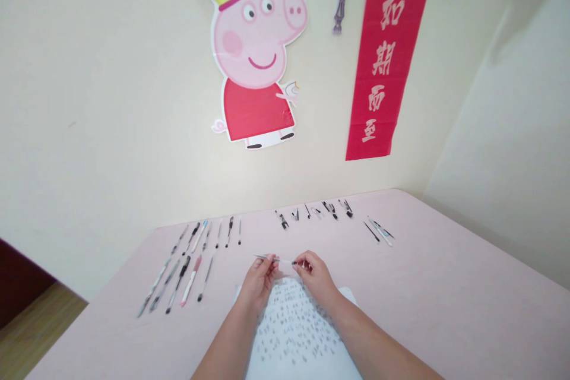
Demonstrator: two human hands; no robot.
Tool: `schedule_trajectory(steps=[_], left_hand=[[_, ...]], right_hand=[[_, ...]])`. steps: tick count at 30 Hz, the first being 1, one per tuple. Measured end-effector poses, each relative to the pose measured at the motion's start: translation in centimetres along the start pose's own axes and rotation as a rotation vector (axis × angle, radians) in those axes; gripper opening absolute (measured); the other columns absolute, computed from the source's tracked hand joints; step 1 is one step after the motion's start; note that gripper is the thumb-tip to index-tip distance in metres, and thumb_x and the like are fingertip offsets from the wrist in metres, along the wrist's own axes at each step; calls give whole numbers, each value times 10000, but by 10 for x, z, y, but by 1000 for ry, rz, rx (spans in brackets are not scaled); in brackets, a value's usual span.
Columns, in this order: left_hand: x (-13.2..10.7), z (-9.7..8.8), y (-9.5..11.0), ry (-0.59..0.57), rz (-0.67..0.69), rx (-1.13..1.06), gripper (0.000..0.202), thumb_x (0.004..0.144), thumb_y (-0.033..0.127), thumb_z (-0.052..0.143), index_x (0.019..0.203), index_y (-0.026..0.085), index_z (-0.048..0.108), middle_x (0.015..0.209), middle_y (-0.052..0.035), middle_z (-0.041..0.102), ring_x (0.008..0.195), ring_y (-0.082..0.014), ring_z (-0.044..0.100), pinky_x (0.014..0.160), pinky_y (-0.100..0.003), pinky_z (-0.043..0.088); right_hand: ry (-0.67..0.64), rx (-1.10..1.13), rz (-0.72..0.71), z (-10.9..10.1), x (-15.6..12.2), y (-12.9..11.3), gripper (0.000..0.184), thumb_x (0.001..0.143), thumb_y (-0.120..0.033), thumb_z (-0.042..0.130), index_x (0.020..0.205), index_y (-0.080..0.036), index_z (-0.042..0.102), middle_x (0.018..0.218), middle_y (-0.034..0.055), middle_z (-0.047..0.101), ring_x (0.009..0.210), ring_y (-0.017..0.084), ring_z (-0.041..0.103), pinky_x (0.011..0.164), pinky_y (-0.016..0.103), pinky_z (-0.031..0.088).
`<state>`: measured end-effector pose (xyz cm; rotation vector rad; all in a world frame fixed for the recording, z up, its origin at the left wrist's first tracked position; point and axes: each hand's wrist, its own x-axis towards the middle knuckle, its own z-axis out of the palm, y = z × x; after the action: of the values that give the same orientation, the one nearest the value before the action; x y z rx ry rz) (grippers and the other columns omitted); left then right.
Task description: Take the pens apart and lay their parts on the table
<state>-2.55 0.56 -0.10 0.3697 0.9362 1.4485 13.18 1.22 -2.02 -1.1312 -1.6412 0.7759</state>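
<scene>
Where a sheet of handwriting ends on your pale pink desk, a slim pen hangs nearly level between your hands, just past the paper's far edge. Your left hand has its grip clamped on the shaft, thumb against fingers, with the thin end poking out to the left. Your right hand pinches the dark end — a two-ended hold that probably keeps so light a thing from swinging or rolling.

To your left, slanting pens lie side by side in two rows, a far row and a near row. The gaps seem meant to let you pick up one without nudging its neighbour. Beyond your hands, small dark pieces lie in little clusters near the wall, perhaps grouped to stay together — too small to name surely. Right of those, a few slim sticks lie close together.
</scene>
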Motion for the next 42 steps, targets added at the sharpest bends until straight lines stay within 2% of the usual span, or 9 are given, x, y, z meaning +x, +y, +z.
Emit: schedule_trajectory(steps=[3, 6, 8, 13, 19, 32, 36, 42], left_hand=[[1, -2, -1, -21, 5, 10, 117, 801, 25, 529, 730, 91, 594, 672, -35, 648, 512, -46, 603, 519, -113, 525], [2, -3, -2, -50, -2, 13, 107, 798, 28, 536, 735, 92, 596, 677, -34, 647, 518, -48, 604, 521, -118, 527], [2, -4, -2, -60, -7, 12, 94, 790, 36, 551, 735, 97, 596, 679, -31, 647, 521, -52, 604, 520, -124, 530], [-1, -1, -1, -33, -3, 10, 99, 785, 32, 557, 722, 100, 591, 673, -29, 650, 509, -49, 601, 518, -120, 527], [-3, 2, 1, 3, 14, 9, 135, 802, 30, 533, 698, 97, 586, 643, -22, 645, 492, -40, 589, 495, -108, 515], [4, -4, -1, 51, 54, -40, 115, 810, 49, 533, 731, 110, 587, 643, -17, 639, 515, -50, 597, 506, -117, 515], [7, -7, -2, 75, 71, -48, 127, 822, 46, 513, 741, 109, 588, 649, -14, 636, 521, -42, 591, 508, -116, 513], [7, -7, -2, 83, 71, -53, 130, 822, 47, 512, 740, 111, 591, 649, -14, 636, 516, -43, 585, 503, -120, 511]], right_hand=[[-16, -7, 1, -1, 0, 0, 76, 736, -233, 579, 781, -177, 607, 737, 6, 565, 621, 129, 479, 593, 240, 377], [-51, -21, -7, 0, -1, 3, 226, 838, -316, 465, 736, -174, 608, 694, 8, 561, 633, 135, 494, 595, 239, 372], [-65, -42, -12, 1, -1, 5, 297, 868, -314, 407, 692, -174, 602, 653, 4, 550, 643, 138, 501, 603, 239, 368], [-33, -74, -11, 1, 0, 4, 172, 798, -245, 500, 660, -181, 581, 630, -11, 524, 607, 131, 470, 576, 237, 353], [-10, -11, -2, 0, 0, -1, 55, 741, -176, 542, 721, -183, 593, 695, -1, 550, 634, 136, 486, 604, 247, 378], [53, -33, 16, -2, 2, 3, 90, 731, -162, 523, 781, -186, 593, 755, 18, 571, 660, 151, 504, 631, 267, 397], [86, -119, 29, -4, 2, 6, 96, 718, -144, 527, 767, -186, 598, 771, 26, 586, 715, 168, 530, 678, 280, 410], [48, -310, 17, -5, 0, 7, 140, 679, -80, 550, 708, -204, 609, 796, 34, 580, 826, 195, 535, 767, 304, 406]])
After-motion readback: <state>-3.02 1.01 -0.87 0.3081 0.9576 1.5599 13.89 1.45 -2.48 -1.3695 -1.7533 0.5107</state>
